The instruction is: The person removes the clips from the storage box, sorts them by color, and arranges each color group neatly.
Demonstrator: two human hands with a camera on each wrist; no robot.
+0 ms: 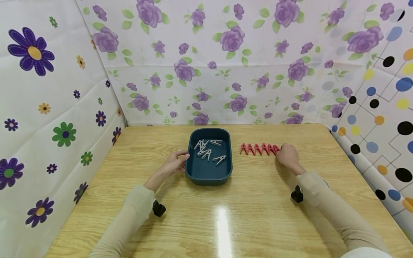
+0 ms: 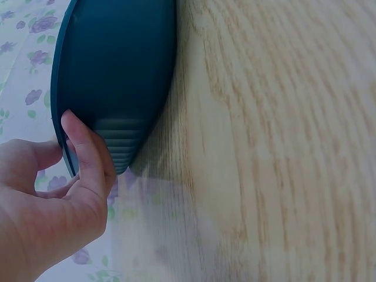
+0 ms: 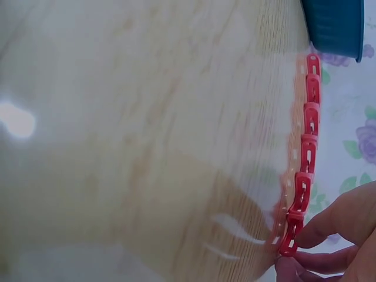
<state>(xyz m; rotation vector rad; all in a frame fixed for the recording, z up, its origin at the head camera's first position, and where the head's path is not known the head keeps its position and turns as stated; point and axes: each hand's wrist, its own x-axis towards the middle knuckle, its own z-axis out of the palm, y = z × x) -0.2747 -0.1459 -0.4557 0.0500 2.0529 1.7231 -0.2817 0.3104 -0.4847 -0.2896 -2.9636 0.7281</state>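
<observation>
A dark blue-green plastic bin stands on the table with several white clothespins lying loose inside it. My left hand grips the bin's left rim between thumb and fingers, as the left wrist view shows on the bin wall. Right of the bin runs a row of several red clothespins, linked end to end. At the row's right end my right hand pinches the last red clothespin with thumb and fingers.
The wooden table meets a flowered cloth backdrop behind the bin. More patterned cloth hangs at the left and right sides. A bright light reflection shows on the front of the table.
</observation>
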